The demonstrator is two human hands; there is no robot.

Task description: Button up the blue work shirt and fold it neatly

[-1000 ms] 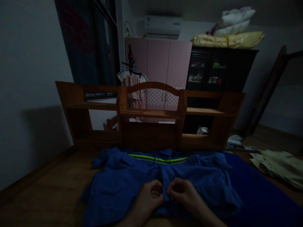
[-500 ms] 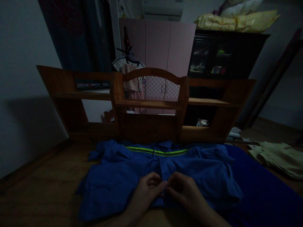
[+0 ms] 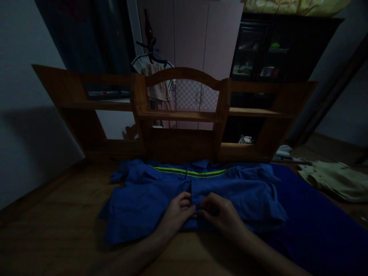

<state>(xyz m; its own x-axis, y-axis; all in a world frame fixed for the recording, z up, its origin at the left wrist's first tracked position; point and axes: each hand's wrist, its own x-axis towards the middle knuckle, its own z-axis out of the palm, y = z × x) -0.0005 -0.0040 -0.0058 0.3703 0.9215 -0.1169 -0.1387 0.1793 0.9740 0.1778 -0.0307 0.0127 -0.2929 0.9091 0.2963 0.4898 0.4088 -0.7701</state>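
Note:
A blue work jacket (image 3: 143, 199) with a yellow-green and grey reflective stripe (image 3: 189, 172) across it lies spread on the wooden surface. At its front opening, near the lower edge, both my hands meet. My left hand (image 3: 179, 209) is closed, thumb and fingers pinching the jacket's edge. Just to the right, my right hand (image 3: 220, 211) pinches the facing edge, its fingers curled. A small gap separates the two sets of fingertips. Whether a button or other fastener sits between them is too dark to tell.
Behind the jacket rises a wooden headboard with shelves (image 3: 181, 115). Dark blue cloth (image 3: 319, 222) lies to the right, with a pale folded cloth (image 3: 336, 180) beyond it. A white wall (image 3: 31, 134) borders the left side of the wooden surface (image 3: 51, 230).
The view has tilted downward, so more of my forearms shows. My fingertips have drawn slightly apart at the jacket's opening, both hands still pinching the cloth.

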